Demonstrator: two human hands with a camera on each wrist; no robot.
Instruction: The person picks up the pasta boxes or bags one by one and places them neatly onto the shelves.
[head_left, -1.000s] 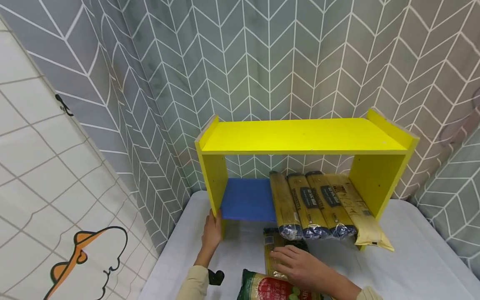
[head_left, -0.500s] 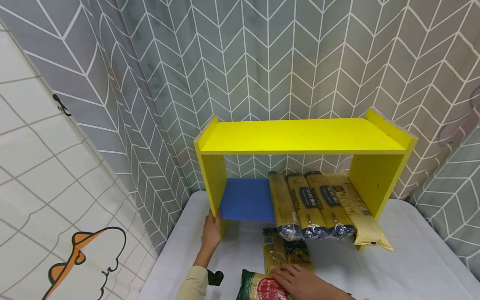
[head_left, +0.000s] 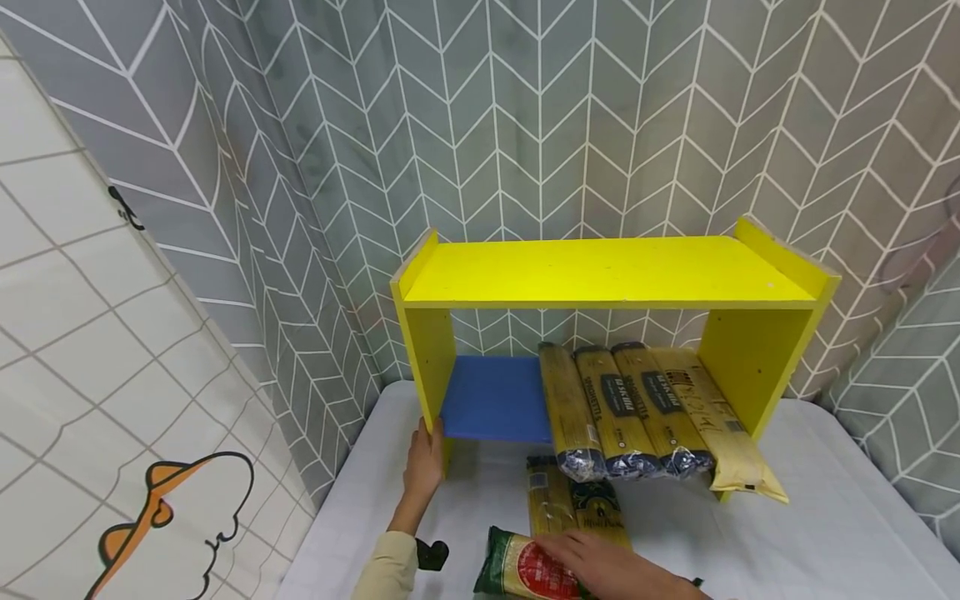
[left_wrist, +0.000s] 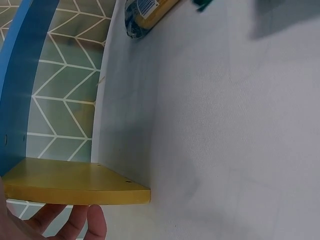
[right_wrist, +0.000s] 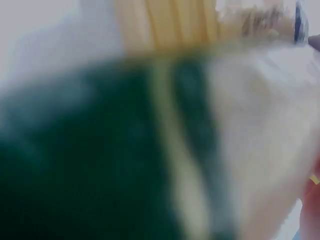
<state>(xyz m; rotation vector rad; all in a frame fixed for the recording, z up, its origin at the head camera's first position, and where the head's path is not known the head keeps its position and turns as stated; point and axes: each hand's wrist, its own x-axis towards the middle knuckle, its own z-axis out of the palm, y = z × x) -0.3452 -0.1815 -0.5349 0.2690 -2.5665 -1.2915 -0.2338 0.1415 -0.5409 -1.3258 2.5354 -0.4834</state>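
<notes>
In the head view my left hand [head_left: 422,462] grips the lower left side panel of a yellow shelf unit [head_left: 611,271]. Its fingers wrap behind the yellow panel [left_wrist: 75,187] in the left wrist view. At the bottom of the head view, my right hand [head_left: 611,567] holds a food packet [head_left: 517,567] with green ends and a red round label, its fingers over the top; the thumb is hidden. That packet fills the right wrist view, close and blurred. Just beyond it, two spaghetti packs [head_left: 551,500] lie side by side on the white table, partly under the shelf.
Several long pasta packs [head_left: 618,412] lie in a row on the right part of the blue shelf board [head_left: 495,398], their ends overhanging its front edge. A patterned curtain [head_left: 540,125] hangs behind the unit. A white tiled-print cloth [head_left: 97,350] stands at the left.
My right hand has moved from above the spaghetti packs down onto the green-and-red packet and now holds it. The packet has shifted slightly up and tilted. My left hand stays on the panel.
</notes>
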